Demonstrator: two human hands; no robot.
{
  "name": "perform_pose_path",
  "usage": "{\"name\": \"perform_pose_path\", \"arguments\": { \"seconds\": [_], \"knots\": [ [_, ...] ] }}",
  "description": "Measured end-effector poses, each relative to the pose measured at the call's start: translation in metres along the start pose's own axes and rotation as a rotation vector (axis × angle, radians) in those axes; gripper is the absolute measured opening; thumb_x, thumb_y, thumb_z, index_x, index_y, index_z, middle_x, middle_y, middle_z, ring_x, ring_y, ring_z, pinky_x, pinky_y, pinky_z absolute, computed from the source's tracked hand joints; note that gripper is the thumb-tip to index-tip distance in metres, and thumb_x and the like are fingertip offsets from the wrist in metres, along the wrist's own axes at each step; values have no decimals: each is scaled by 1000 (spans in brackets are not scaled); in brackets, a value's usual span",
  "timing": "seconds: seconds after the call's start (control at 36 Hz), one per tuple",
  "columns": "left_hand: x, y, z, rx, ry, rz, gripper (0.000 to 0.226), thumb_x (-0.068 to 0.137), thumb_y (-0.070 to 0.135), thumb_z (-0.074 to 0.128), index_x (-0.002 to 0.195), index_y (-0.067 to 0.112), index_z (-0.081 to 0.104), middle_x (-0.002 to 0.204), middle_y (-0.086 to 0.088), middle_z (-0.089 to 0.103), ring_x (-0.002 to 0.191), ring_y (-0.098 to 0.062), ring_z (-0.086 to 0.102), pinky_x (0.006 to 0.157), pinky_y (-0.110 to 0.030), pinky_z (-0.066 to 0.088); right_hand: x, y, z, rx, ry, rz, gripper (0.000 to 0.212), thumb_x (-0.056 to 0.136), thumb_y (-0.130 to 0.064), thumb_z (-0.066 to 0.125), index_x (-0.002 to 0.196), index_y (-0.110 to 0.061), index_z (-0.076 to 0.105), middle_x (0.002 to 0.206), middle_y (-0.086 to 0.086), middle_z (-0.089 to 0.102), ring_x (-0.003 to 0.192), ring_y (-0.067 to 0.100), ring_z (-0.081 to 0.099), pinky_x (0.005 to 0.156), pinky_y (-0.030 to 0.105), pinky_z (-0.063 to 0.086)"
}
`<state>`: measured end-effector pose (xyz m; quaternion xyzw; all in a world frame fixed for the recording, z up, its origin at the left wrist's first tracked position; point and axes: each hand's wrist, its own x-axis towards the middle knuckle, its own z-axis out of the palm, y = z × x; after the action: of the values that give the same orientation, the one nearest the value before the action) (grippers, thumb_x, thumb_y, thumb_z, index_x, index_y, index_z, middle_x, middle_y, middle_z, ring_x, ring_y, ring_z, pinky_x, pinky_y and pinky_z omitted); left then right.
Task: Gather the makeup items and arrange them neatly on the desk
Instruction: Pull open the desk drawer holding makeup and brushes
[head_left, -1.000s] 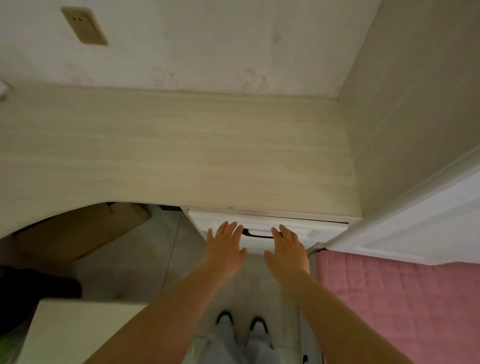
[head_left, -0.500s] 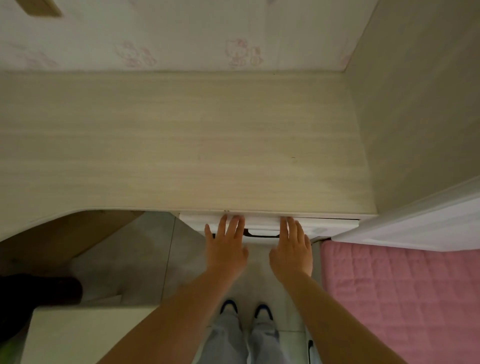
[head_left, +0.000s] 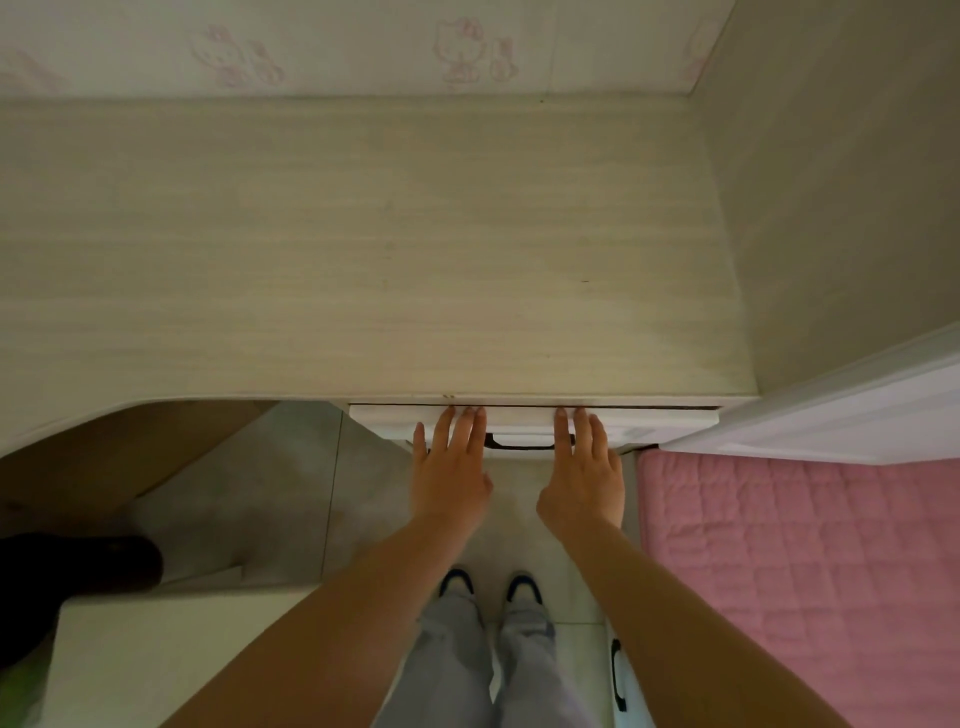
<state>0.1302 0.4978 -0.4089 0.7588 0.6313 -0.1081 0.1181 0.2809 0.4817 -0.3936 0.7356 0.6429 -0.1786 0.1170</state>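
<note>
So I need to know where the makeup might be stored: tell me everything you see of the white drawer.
The white drawer sits under the desk's front edge, nearly shut, a thin dark gap above. Painted-looking front with a dark handle. Left hand and right hand lie flat against it, either side of the handle. Contents hidden.

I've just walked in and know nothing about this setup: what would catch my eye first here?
Two bare hands, the left hand and right hand, lie flat with fingers spread on a white drawer front under the edge of the pale wooden desk. A pink quilted cover fills the lower right, and faint pink cartoon cats dot the wall behind.
</note>
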Motion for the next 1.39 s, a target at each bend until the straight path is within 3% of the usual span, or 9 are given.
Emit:
{"name": "perform_pose_path", "arguments": {
  "seconds": [0.11,0.17,0.31,0.42,0.64,0.81,0.97,1.11,1.39],
  "knots": [
    [-1,-2,-2,34,-17,20,83,92,41,46,148,19,-11,157,2,0,145,-25,-9,109,-48,-15,-2,0,-1,-23,-15,-6,95,82,-23,52,147,-15,-17,157,7,-12,145,25,-7,117,37,13],
    [-1,-3,-3,25,-36,31,85,92,41,48,148,19,-11,157,2,1,145,-27,-10,111,-48,-12,-3,1,-2,-33,-21,-11,96,82,-23,53,147,-15,-17,157,7,-12,145,25,-6,117,37,14],
    [1,-4,-9,-3,-43,52,82,88,39,54,149,20,3,153,0,13,144,-29,1,112,-42,22,-4,3,-4,-42,-20,-24,96,81,-24,56,148,-16,-13,157,6,-9,145,25,-3,116,35,17],
    [6,-8,-18,-21,-11,49,73,85,40,57,145,22,20,146,-1,22,138,-25,19,102,-40,34,-5,5,-5,-55,-9,-33,94,81,-23,54,148,-17,-12,157,5,-7,145,24,-1,114,36,21],
    [5,-13,-24,-31,28,73,63,86,41,55,141,26,29,144,1,28,133,-22,28,99,-39,35,-7,6,-8,-61,-29,-29,94,80,-23,55,148,-16,-9,155,5,-2,144,25,2,109,37,29],
    [2,-12,-32,-41,23,51,57,88,42,51,139,23,32,137,0,39,126,-22,37,95,-37,37,-8,3,-14,-32,-18,-32,85,79,-21,55,147,-16,4,151,6,11,140,26,12,105,36,33],
    [2,-9,-44,-37,1,27,49,90,41,49,134,18,43,131,0,45,120,-20,42,95,-36,38,-18,7,-12,6,-29,-36,86,79,-19,54,148,-18,2,152,5,8,141,24,11,107,37,34],
    [-1,-9,-50,-59,-18,9,40,93,37,47,129,20,51,120,0,50,109,-19,47,86,-31,42,-29,8,-10,23,-35,-32,87,81,-20,54,149,-22,1,153,4,7,142,25,10,110,39,32],
    [-23,-11,-40,-115,-61,10,32,96,32,45,124,20,53,127,-1,48,115,-21,44,91,-35,45,-48,9,-8,45,-22,-31,66,86,-23,50,145,-22,21,145,8,22,131,26,26,104,34,36]
  ]
}}
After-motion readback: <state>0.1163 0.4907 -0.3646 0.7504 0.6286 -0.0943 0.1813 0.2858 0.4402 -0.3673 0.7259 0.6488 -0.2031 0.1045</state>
